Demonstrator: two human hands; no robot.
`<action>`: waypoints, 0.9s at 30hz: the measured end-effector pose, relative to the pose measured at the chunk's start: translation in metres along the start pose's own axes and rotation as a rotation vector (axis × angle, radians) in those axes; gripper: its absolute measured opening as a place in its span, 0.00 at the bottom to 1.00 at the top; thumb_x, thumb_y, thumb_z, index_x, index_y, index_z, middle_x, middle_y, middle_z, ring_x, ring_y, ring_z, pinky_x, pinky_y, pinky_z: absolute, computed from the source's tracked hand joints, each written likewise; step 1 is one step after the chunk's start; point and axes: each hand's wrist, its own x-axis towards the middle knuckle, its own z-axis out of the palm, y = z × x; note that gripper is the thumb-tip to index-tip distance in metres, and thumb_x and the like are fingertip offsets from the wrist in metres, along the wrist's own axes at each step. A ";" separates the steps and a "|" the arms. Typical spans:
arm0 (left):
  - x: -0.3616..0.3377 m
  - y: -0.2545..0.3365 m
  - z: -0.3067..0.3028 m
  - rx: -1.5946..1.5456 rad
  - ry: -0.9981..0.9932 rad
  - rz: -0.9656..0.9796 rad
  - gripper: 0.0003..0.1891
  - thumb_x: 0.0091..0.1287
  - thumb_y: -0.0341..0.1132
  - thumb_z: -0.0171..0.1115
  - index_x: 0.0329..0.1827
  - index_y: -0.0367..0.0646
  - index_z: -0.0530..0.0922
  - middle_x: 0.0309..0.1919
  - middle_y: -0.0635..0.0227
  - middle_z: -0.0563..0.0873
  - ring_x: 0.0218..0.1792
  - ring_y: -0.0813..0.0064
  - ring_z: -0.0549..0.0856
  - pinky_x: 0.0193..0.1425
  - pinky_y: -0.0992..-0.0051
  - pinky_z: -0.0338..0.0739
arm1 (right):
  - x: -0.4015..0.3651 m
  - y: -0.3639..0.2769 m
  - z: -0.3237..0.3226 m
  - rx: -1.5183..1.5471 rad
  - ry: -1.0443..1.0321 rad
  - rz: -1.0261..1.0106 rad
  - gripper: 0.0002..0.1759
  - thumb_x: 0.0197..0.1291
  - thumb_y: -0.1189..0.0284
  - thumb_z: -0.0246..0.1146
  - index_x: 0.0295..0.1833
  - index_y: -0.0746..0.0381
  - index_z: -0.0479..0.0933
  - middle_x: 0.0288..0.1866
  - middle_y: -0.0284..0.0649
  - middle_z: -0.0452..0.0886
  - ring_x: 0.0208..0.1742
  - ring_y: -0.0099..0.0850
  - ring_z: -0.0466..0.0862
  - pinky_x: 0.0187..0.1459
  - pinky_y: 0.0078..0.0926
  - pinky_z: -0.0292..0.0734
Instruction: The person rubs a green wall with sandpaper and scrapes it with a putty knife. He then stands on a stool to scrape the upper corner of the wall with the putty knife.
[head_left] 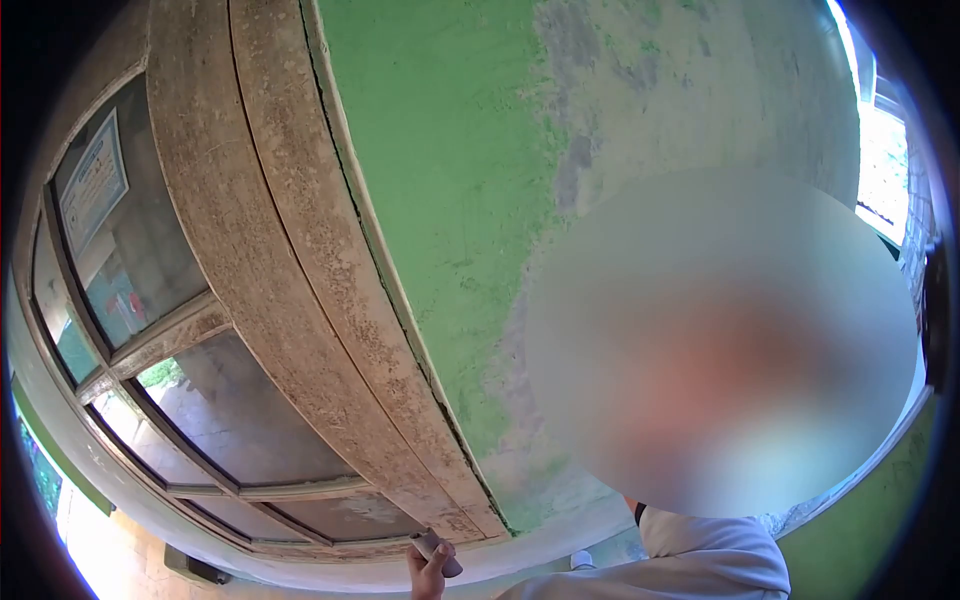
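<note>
At the bottom of the view my left hand (428, 575) is closed around a folded grey-brown piece that looks like sandpaper (426, 543). Its upper end overlaps the lower edge of the weathered wooden window frame (390, 420). My right arm, in a light grey sleeve (700, 550), is bent at the elbow, with a dark band at the wrist. A large blurred patch covers my right hand, hiding its fingers and anything in them.
Left of the frame are glass panes (245, 400), one behind a paper notice (95, 185). A green wall (440, 150) with bare, worn plaster (690, 110) runs alongside. A dark block (195, 568) rests low at the left. Bright openings (882, 165) show at the right edge.
</note>
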 end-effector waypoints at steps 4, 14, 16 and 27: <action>0.002 0.000 -0.001 0.045 -0.097 0.013 0.15 0.57 0.40 0.66 0.35 0.41 0.70 0.17 0.71 0.73 0.21 0.77 0.73 0.34 0.70 0.70 | -0.006 0.050 -0.014 0.076 0.023 0.192 0.15 0.70 0.56 0.41 0.35 0.54 0.59 0.19 0.28 0.60 0.16 0.19 0.55 0.22 0.22 0.52; -0.004 -0.015 -0.019 -0.227 -0.174 -0.091 0.23 0.69 0.52 0.46 0.41 0.36 0.72 0.26 0.64 0.79 0.27 0.74 0.77 0.37 0.73 0.73 | -0.121 -0.001 -0.005 0.015 -0.264 0.794 0.29 0.54 0.42 0.58 0.43 0.58 0.67 0.23 0.33 0.72 0.22 0.27 0.69 0.23 0.28 0.61; -0.007 -0.009 -0.016 -0.062 -0.099 -0.238 0.27 0.69 0.57 0.38 0.40 0.38 0.71 0.24 0.65 0.78 0.26 0.74 0.76 0.35 0.72 0.71 | -0.162 -0.016 0.006 -0.025 -0.276 1.221 0.31 0.54 0.43 0.60 0.46 0.62 0.69 0.24 0.37 0.73 0.25 0.28 0.72 0.27 0.28 0.65; 0.003 -0.008 0.026 0.144 -0.544 -0.642 0.06 0.64 0.28 0.57 0.40 0.37 0.73 0.28 0.75 0.75 0.28 0.83 0.72 0.33 0.81 0.67 | -0.305 -0.111 0.021 -0.367 -0.365 2.044 0.13 0.54 0.71 0.59 0.45 0.65 0.72 0.30 0.36 0.74 0.33 0.23 0.72 0.38 0.24 0.70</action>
